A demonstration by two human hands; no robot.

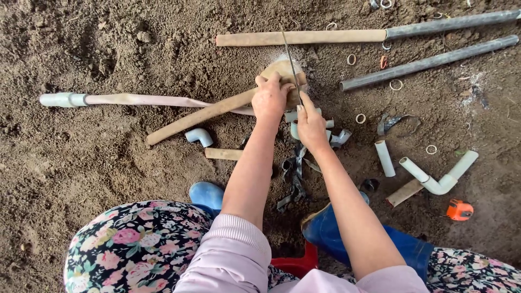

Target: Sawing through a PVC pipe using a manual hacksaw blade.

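A tan, dirt-coated plastic pipe [217,110] lies slantwise on the soil, its end pinned by the left hand [269,99], fingers clamped over it. The right hand [311,126] grips a thin hacksaw blade [291,64] across that end. Sawing well probably calls for steady pressure and square, even strokes. Grey pipes [429,62] lie beyond.

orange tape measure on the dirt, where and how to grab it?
Judgement: take the orange tape measure across its two flat side faces, coming straight down from above. It lies alone on bare soil, apart from the white pipe tee, so nothing blocks a top approach. The compact body offers short opposing sides.
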